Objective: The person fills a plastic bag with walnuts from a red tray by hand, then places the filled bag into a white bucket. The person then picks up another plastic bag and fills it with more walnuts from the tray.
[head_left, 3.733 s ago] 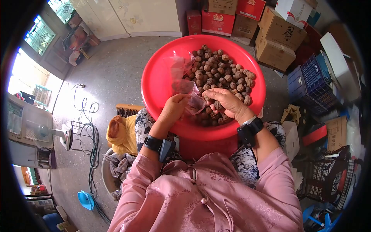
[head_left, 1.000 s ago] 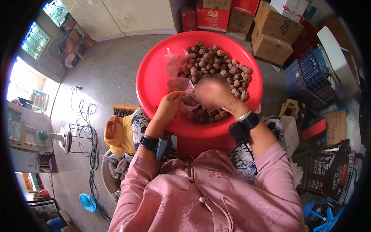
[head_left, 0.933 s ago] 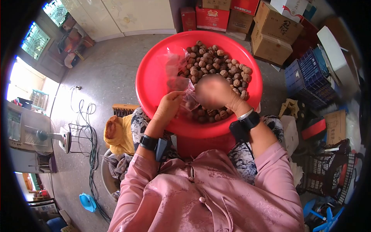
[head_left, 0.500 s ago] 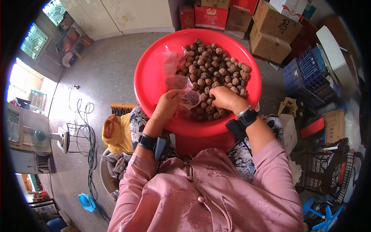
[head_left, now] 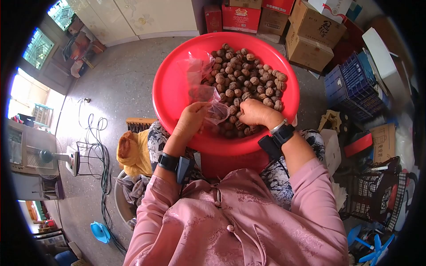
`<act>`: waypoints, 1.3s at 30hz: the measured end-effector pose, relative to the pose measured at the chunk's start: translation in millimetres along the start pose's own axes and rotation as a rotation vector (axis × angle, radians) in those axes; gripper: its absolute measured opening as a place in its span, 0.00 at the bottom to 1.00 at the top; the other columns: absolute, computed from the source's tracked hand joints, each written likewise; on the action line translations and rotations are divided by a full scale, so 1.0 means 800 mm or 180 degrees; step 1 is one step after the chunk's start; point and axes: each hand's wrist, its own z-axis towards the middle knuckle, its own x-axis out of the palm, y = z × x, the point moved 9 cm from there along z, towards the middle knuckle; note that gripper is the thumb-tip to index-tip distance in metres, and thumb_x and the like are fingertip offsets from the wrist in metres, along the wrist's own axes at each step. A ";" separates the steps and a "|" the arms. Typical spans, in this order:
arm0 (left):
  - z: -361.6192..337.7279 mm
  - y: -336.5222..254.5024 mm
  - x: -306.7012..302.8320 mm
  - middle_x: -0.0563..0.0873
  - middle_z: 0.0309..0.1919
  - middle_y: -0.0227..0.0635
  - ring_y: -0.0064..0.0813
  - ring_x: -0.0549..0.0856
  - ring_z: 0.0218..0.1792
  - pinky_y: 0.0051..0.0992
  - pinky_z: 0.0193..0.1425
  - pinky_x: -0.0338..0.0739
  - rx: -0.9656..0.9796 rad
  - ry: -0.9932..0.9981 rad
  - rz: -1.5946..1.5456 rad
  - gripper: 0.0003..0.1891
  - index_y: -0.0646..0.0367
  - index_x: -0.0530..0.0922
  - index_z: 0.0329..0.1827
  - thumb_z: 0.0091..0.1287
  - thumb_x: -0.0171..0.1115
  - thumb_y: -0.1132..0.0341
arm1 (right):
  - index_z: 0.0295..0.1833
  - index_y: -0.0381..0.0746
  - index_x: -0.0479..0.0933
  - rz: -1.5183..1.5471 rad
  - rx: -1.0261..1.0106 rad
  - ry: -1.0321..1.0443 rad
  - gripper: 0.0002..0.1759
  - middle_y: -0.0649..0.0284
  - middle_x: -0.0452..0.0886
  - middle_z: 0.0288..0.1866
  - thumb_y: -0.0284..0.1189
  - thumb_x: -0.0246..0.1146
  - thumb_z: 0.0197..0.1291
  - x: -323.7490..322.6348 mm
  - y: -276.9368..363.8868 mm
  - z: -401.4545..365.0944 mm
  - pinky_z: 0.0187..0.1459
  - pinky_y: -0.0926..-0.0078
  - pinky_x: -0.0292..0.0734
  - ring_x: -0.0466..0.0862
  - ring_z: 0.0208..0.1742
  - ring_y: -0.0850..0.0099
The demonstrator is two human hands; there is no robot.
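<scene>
A wide red plastic basin (head_left: 171,82) sits in front of me, with brown walnuts (head_left: 244,73) heaped toward its right side. My left hand (head_left: 193,117) is closed on the edge of a clear plastic bag (head_left: 217,111), whose mouth gapes toward the walnuts. More of the thin plastic spreads up the basin's left part. Over the near walnuts, my right hand (head_left: 259,113) is closed with its fingers bent down, just right of the bag's mouth. Its fingertips are hidden against the pile, so what they hold cannot be made out.
Cardboard boxes (head_left: 310,48) and a blue crate (head_left: 355,88) stand at the back right. Left of my legs are a brush (head_left: 137,124), a yellow cloth (head_left: 135,155) and a tub (head_left: 122,199). Cables (head_left: 104,164) and a fan (head_left: 66,157) occupy the left floor.
</scene>
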 end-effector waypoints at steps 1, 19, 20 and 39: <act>0.002 0.002 0.000 0.78 0.23 0.28 0.18 0.74 0.15 0.20 0.17 0.69 0.0030 0.0010 -0.0006 0.17 0.64 0.77 0.61 0.76 0.51 0.62 | 0.37 0.34 0.85 -0.0017 0.0101 0.0099 0.12 0.43 0.85 0.36 0.27 0.64 0.46 -0.005 0.002 -0.004 0.47 0.57 0.81 0.86 0.43 0.48; -0.001 0.000 -0.001 0.81 0.25 0.29 0.18 0.73 0.14 0.20 0.15 0.67 -0.0058 -0.0042 -0.0168 0.17 0.63 0.77 0.61 0.77 0.52 0.62 | 0.42 0.34 0.83 -0.0693 -0.0009 0.0758 0.12 0.46 0.85 0.43 0.27 0.67 0.52 0.042 0.000 -0.025 0.50 0.58 0.80 0.85 0.48 0.50; -0.001 0.001 -0.002 0.81 0.25 0.29 0.18 0.73 0.14 0.20 0.15 0.67 -0.0064 -0.0053 -0.0167 0.17 0.63 0.77 0.61 0.77 0.52 0.62 | 0.43 0.34 0.83 -0.0603 -0.0011 0.0757 0.12 0.46 0.85 0.44 0.26 0.66 0.52 0.041 0.004 -0.026 0.51 0.57 0.80 0.85 0.49 0.50; 0.005 0.003 -0.002 0.75 0.18 0.27 0.20 0.72 0.12 0.21 0.16 0.68 0.0006 -0.0042 -0.0102 0.17 0.63 0.78 0.60 0.77 0.52 0.61 | 0.42 0.37 0.80 0.2087 0.0455 0.0539 0.11 0.64 0.83 0.28 0.31 0.69 0.57 -0.026 0.017 -0.038 0.26 0.76 0.78 0.83 0.27 0.76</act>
